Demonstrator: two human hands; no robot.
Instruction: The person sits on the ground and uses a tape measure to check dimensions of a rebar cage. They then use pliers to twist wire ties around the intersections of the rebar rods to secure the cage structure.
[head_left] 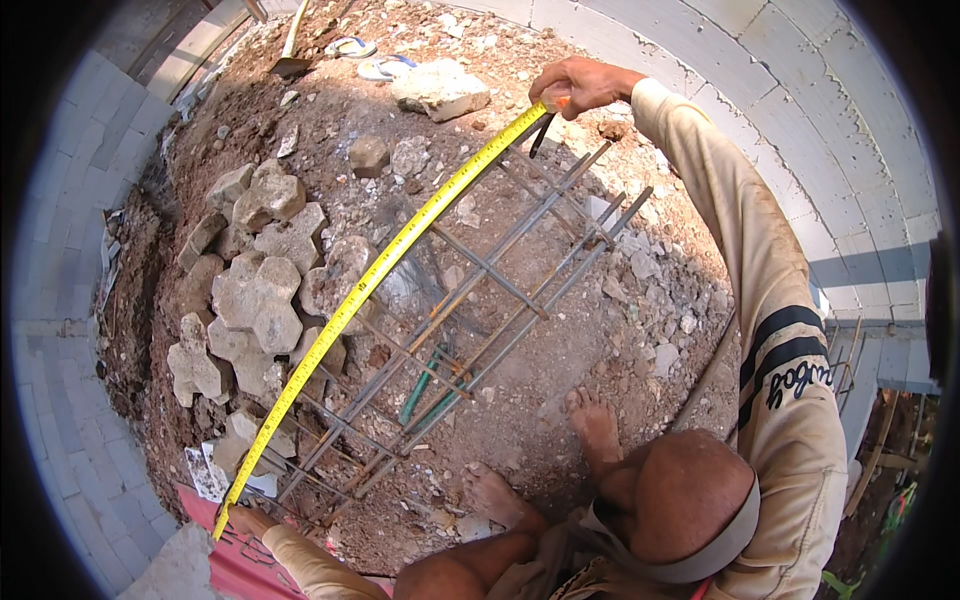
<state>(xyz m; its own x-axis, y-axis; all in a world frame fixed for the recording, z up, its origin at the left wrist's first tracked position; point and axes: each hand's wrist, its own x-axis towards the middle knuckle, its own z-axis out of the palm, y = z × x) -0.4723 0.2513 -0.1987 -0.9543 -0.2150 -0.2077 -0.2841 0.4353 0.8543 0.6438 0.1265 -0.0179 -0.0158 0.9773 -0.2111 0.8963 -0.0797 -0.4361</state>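
The right hand (580, 85) is stretched out to the far end of a rebar cage (470, 300) that lies on the rubble ground (620, 340). Its fingers (560, 88) are closed narrow, pinching the far end of a yellow tape (385, 265) together with a dark pencil (541, 133) that hangs down from the grip.

The left hand (248, 520) is at the near end of the cage, low in the view beside a red sheet (230, 565). It holds the other end of the tape; its fingers seem curled tight around it, though how tight I cannot tell, since they are small and partly hidden.

The tape runs taut between the two hands, along the left side of the cage and just above its bars. A heap of pale stones (250, 290) lies to the left of the tape. Two bare feet (595, 425) stand on the ground just right of the cage's near end. A grey block wall (860, 200) curves round the right side.
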